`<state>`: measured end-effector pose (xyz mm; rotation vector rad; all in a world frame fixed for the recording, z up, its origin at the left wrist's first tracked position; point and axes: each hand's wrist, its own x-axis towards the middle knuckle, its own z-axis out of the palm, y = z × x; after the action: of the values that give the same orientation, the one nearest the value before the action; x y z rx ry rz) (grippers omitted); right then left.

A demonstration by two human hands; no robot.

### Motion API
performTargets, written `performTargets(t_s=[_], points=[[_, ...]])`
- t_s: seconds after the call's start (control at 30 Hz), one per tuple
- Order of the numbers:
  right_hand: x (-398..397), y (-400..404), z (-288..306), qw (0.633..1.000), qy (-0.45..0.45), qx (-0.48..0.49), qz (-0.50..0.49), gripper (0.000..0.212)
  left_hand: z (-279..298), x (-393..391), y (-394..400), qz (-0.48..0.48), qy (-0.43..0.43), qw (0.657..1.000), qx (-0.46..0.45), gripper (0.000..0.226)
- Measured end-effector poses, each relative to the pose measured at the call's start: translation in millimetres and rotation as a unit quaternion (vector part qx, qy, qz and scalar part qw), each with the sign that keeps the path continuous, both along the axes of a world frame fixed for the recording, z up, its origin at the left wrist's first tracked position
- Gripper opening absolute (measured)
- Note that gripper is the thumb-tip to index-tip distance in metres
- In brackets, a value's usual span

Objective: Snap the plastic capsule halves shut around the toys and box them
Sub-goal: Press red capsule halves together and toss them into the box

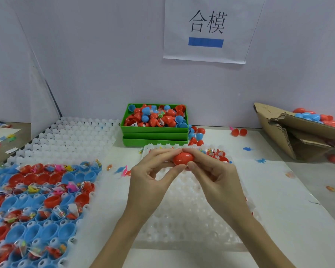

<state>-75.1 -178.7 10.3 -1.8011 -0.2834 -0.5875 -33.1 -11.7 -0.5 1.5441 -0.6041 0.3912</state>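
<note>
A red plastic capsule [183, 158] is pinched between both hands above a white dimpled tray [184, 213]. My left hand [153, 178] holds its left side with thumb and fingers; my right hand [215, 176] holds its right side the same way. The two halves look pressed together. At the tray's far edge sit a few red halves with wrapped toys [218, 154]. A cardboard box [290, 132] at the right holds red and blue capsules [315, 118].
A white tray at the left [37, 200] carries several red and blue halves, many with bagged toys. Stacked green bins [155, 132] at the back hold loose halves. Empty white trays [72, 136] lie behind. Small toys [260, 161] are scattered on the table.
</note>
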Motion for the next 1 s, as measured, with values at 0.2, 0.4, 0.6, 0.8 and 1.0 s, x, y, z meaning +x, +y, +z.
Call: performTargets(t_s=[0.2, 0.4, 0.6, 0.8, 1.0], points=[[-3.2, 4.4, -2.9, 0.998, -0.007, -0.055, -0.032, 0.045, 0.0, 0.4, 0.9, 0.004, -0.011, 1.000, 0.003, 0.040], [-7.8, 17.2, -1.0, 0.999, -0.014, -0.006, -0.030, 0.036, -4.7, -3.1, -3.1, 0.081, -0.128, 0.985, 0.084, 0.041], [-1.7, 17.6, -5.0, 0.998, 0.022, 0.022, -0.052, 0.027, -10.2, -11.1, -14.4, 0.158, -0.223, 0.954, 0.121, 0.037], [0.7, 14.0, -7.3, 0.996, 0.052, 0.066, 0.022, 0.018, -10.3, -11.9, -14.1, 0.152, -0.187, 0.965, 0.100, 0.041], [3.7, -3.1, 1.1, 0.979, 0.101, 0.132, 0.121, 0.031, -0.4, -10.8, -11.3, 0.076, -0.089, 0.989, 0.088, 0.031]])
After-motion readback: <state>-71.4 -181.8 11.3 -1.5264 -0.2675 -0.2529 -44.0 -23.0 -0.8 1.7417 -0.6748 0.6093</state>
